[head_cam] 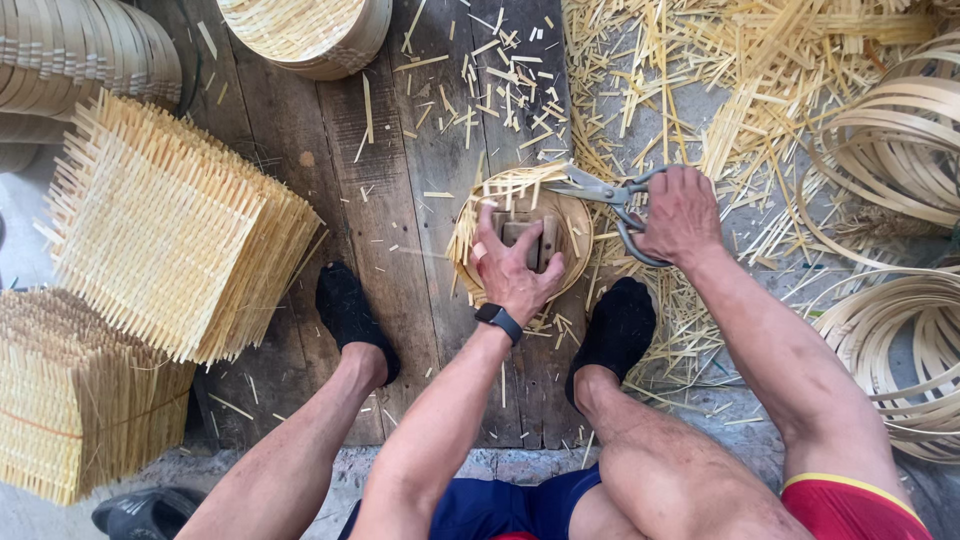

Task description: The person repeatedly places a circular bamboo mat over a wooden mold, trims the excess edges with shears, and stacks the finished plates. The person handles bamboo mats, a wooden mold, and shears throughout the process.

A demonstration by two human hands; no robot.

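Weathered wooden planks [420,200] make the work floor here, littered with bamboo offcuts [640,90], and the person sits low with both dark-socked feet braced on the boards.

Starting at the left: a tall stack of square woven bamboo mats [165,225] leans beside a second stack [70,390] nearer the camera, frayed strip ends poking out all round. Up top sits a pile of finished round trays [310,30].

Centre now, and here's the action. The left hand [515,265] presses down on a small wooden block [528,240] that sits on a woven mat laid in a round bamboo hoop [575,225], between the feet. Fingers spread and bearing down, wrist with a dark watch [499,321] cocked upward, forearm running straight out from the body. That hand isn't clenched round anything; it pins the block flat.

Moving right: the right hand [682,212] has its fingers through the loops of metal shears [605,192], gripping them firmly, blades reaching left over the hoop's top edge where loose strip ends stick out. Elbow bent, forearm angled in from the right.

To cut well here, I'd judge: keep the block's pressure steady so the weave doesn't shift, hold the blades close along the rim, and turn the hoop rather than the wrist.

Far right, coils of bamboo hoop strips [900,150] lie waiting.
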